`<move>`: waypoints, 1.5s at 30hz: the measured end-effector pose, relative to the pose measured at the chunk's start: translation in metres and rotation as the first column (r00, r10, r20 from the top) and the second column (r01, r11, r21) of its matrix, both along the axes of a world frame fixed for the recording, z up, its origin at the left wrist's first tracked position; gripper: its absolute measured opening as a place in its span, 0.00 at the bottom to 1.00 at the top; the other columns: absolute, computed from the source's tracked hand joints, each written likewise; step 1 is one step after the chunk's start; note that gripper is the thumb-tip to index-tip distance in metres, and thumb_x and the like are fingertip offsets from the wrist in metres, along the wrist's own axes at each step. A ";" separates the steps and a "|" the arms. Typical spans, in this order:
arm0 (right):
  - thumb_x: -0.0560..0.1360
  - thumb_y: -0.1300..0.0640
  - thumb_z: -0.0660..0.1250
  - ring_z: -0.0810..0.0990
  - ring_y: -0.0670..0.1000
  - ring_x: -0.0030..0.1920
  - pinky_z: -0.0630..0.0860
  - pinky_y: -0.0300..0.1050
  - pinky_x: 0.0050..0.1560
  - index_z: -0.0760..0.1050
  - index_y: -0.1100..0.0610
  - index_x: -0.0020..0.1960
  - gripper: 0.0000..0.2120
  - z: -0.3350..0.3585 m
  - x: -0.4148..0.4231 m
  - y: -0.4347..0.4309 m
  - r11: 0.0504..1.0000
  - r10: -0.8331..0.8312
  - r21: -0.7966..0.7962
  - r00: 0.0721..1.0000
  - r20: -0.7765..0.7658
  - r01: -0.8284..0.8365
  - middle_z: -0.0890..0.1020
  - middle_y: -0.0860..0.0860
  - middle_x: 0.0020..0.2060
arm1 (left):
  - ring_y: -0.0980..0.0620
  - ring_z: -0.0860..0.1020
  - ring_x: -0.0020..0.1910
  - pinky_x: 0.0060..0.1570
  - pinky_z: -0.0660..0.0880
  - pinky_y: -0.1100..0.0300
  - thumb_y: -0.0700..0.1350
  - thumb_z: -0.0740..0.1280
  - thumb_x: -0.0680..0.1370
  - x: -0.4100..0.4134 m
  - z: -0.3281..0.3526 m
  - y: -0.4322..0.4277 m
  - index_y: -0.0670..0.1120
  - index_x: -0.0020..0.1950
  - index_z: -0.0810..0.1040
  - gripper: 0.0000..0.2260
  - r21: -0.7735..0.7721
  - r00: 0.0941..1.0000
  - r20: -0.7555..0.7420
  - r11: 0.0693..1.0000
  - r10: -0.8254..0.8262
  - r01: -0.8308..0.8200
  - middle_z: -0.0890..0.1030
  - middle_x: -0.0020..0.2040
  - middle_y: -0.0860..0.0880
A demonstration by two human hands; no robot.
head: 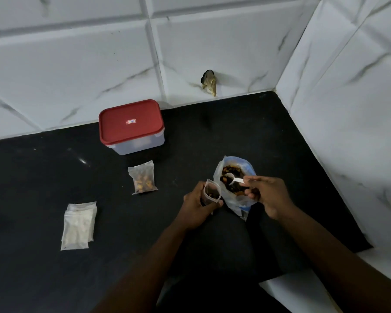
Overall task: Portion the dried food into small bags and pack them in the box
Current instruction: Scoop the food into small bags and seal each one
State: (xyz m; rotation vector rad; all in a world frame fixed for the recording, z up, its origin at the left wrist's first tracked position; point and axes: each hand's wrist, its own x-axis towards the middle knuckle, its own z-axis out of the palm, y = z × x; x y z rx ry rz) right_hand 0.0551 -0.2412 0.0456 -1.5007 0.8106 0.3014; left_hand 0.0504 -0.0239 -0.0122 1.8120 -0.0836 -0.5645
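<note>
"Head view, nearest first: what have the hands got?"

"The left hand (pixel 198 207) has its fingers (pixel 216 203) curled round a small clear zip bag (pixel 212 192), mouth open and partly filled. The right hand (pixel 268 195) pinches the handle of a small white plastic spoon (pixel 233 178). Its bowl is down in the dried food (pixel 231 170) inside the large clear blue-tinted bag (pixel 246 168) just beside."

"What could go wrong?"

"That small mouth looks narrow and floppy. A heaped or tilted spoon would likely scatter pieces over the black counter (pixel 54 177). The big bag is soft too and may slump."

"Further off?"

"A stack of empty clear bags (pixel 78 224) lies to the left, with one filled small bag (pixel 143 179) beyond. The clear plastic box with the red lid (pixel 131 126) stands by the wall, lid on, so packing waits."
</note>
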 end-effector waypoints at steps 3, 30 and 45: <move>0.77 0.64 0.71 0.85 0.46 0.34 0.79 0.37 0.34 0.83 0.56 0.51 0.06 0.000 0.003 0.010 0.998 -0.050 0.047 0.999 -0.014 0.050 0.86 0.53 0.42 | 0.61 0.81 0.57 0.61 0.79 0.56 0.47 0.75 0.77 0.001 -0.001 0.000 0.53 0.62 0.76 0.16 -0.004 1.000 0.013 1.000 -0.008 0.008 0.83 0.58 0.55; 0.74 0.59 0.74 0.87 0.52 0.42 0.83 0.43 0.44 0.83 0.54 0.58 0.12 0.029 -0.040 0.016 0.932 0.361 -0.144 0.895 0.262 -0.334 0.87 0.53 0.42 | 0.59 0.80 0.57 0.57 0.78 0.59 0.46 0.76 0.77 -0.007 0.001 0.005 0.53 0.61 0.76 0.15 -0.007 0.984 0.177 1.000 0.009 -0.007 0.82 0.56 0.57; 0.75 0.51 0.72 0.81 0.37 0.53 0.77 0.35 0.54 0.83 0.47 0.54 0.09 0.012 -0.057 0.014 0.538 0.784 -0.795 0.513 0.349 -0.281 0.85 0.38 0.49 | 0.55 0.82 0.55 0.56 0.80 0.55 0.48 0.76 0.76 -0.011 -0.002 0.007 0.51 0.61 0.76 0.16 0.026 0.977 0.213 1.000 -0.001 -0.004 0.83 0.55 0.54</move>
